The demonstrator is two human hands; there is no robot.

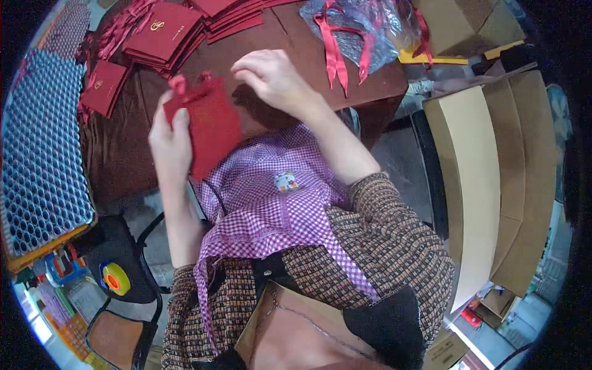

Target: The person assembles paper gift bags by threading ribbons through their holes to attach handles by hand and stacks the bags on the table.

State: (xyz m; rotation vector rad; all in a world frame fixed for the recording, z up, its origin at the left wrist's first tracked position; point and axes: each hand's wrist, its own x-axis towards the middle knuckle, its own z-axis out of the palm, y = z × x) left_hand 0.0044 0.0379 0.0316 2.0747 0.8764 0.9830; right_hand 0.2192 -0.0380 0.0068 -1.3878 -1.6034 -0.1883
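My left hand (pixel 171 143) is closed around the left edge of a red paper gift bag (pixel 216 126), its thumb pressed on the side facing me. Red ribbon (pixel 179 86) shows in loops at the bag's upper edge. My right hand (pixel 266 75) hovers just right of the bag's top, apart from it, with its fingers curled together. Whether anything small sits between those fingertips cannot be made out. Both hands are over the near side of a table with a dark brown cloth (pixel 290 37).
Stacks of flat red bags (pixel 166 34) lie at the far left, with a single red bag (pixel 103 86) nearer. Clear plastic wrap with red ribbons (pixel 364 37) covers the far right corner. A large cardboard box (pixel 518 166) stands at right; a honeycomb-patterned stack (pixel 43 154) is at left.
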